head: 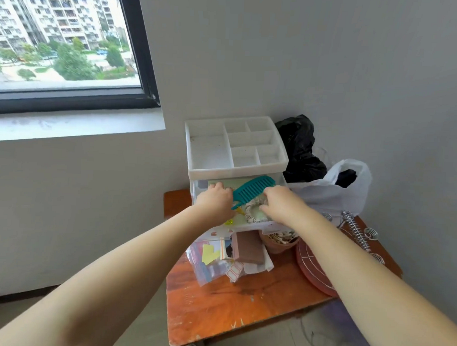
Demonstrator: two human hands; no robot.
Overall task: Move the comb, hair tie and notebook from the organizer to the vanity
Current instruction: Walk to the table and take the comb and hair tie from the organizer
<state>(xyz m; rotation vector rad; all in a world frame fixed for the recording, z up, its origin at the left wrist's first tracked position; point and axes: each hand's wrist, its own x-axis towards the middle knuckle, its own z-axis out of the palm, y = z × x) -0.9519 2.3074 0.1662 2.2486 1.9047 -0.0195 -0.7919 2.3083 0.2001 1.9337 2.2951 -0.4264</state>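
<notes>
A white plastic organizer (pixel 212 172) stands on a small wooden table, its upper drawer pulled out. In the drawer a teal comb (pixel 252 190) lies slanted across a pale green notebook (pixel 222 184). Beside the comb sits a cream patterned hair tie (pixel 253 212). My left hand (pixel 216 199) is at the comb's handle end, fingers curled around it. My right hand (pixel 278 204) covers the right side of the hair tie, fingers closed on its fabric. Most of the notebook is hidden under the comb, the hair tie and my hands.
The organizer's top tray (pixel 210 149) has several compartments. In front of it on the wooden table (pixel 217 309) lie plastic bags of stickers (pixel 214 260), a brown box (pixel 248 247), a pot (pixel 279 242), a red round rack (pixel 312 266) and metal spirals (pixel 355 229). Black and white bags (pixel 333 187) sit behind.
</notes>
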